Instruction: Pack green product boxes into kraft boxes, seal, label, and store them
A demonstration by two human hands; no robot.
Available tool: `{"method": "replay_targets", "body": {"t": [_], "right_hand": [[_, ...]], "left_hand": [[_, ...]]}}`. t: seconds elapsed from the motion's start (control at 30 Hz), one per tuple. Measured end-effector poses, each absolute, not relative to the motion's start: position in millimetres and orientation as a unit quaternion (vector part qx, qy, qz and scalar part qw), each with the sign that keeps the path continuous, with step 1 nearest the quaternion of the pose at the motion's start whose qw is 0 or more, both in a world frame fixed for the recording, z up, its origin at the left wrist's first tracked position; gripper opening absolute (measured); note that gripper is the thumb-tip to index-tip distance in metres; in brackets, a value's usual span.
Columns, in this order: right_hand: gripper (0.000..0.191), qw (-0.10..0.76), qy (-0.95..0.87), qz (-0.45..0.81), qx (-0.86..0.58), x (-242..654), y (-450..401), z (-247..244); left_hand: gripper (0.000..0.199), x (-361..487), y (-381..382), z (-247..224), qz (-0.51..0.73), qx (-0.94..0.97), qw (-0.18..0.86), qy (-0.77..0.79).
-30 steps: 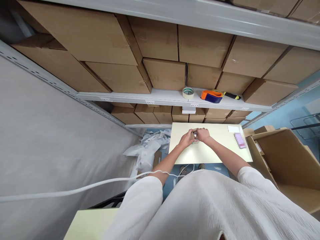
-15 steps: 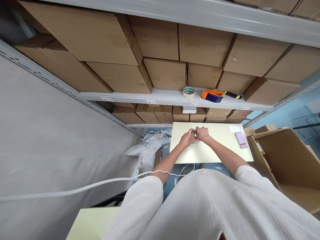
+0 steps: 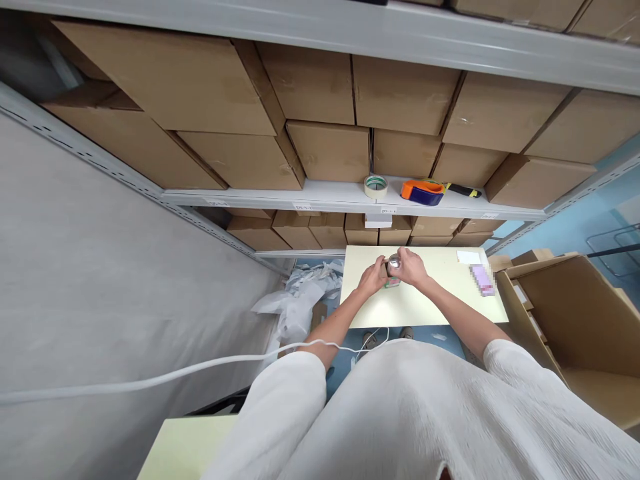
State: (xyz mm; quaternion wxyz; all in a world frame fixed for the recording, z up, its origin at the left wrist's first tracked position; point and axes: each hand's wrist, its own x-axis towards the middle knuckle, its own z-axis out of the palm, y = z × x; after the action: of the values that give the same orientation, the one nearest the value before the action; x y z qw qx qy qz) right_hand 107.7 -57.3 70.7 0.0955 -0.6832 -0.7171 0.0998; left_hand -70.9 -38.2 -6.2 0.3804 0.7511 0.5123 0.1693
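Over the pale yellow table, my left hand is wrapped round a small brown box with a green and pink edge low at its side. Just right of it, my right hand has its fingers closed round a small shiny silver round object. That object is at the box's top, between my hands; whether it is partly inside the box cannot be told. Fingers hide much of both things.
The shelf ahead holds a tape roll, an orange and blue tape dispenser, a yellow-black cutter and cartons. A white card and a blurred purple item lie on the table. An open carton stands right; a white cable crosses left.
My right hand has shifted slightly right and turned, with the silver object now more visible between my hands. More of the box's green and pink edge shows. My left hand has barely moved.
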Motion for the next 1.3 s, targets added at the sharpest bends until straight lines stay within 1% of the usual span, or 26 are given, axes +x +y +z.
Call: {"method": "replay_targets", "body": {"t": [0.17,0.4,0.5,0.63,0.87,1.13,1.3], "right_hand": [[0.038,0.157,-0.703,0.151,-0.677,124.9,-53.4,86.0],[0.041,0.243,-0.704,0.158,-0.648,134.8,-49.4,99.0],[0.043,0.286,-0.690,0.166,-0.644,138.4,-47.4,111.7],[0.046,0.337,-0.668,0.157,-0.645,144.3,-44.9,133.6],[0.048,0.340,-0.641,0.140,-0.673,161.3,-36.8,161.0],[0.049,0.363,-0.628,0.170,-0.667,169.8,-37.9,165.1],[0.047,0.356,-0.636,0.172,-0.663,171.6,-40.4,163.9]], "left_hand": [[0.097,-67.8,-36.5,-8.2,0.164,0.751,0.375,0.517],[0.095,-65.2,-34.5,-6.1,0.166,0.755,0.345,0.532],[0.092,-68.9,-27.2,-3.7,0.168,0.757,0.324,0.542],[0.094,-77.1,-13.0,-3.2,0.174,0.752,0.314,0.553],[0.086,-79.5,-5.3,1.1,0.206,0.770,0.281,0.534],[0.084,-77.6,-8.2,11.0,0.189,0.776,0.271,0.537],[0.086,-78.6,-9.2,10.9,0.195,0.779,0.274,0.529]]}}
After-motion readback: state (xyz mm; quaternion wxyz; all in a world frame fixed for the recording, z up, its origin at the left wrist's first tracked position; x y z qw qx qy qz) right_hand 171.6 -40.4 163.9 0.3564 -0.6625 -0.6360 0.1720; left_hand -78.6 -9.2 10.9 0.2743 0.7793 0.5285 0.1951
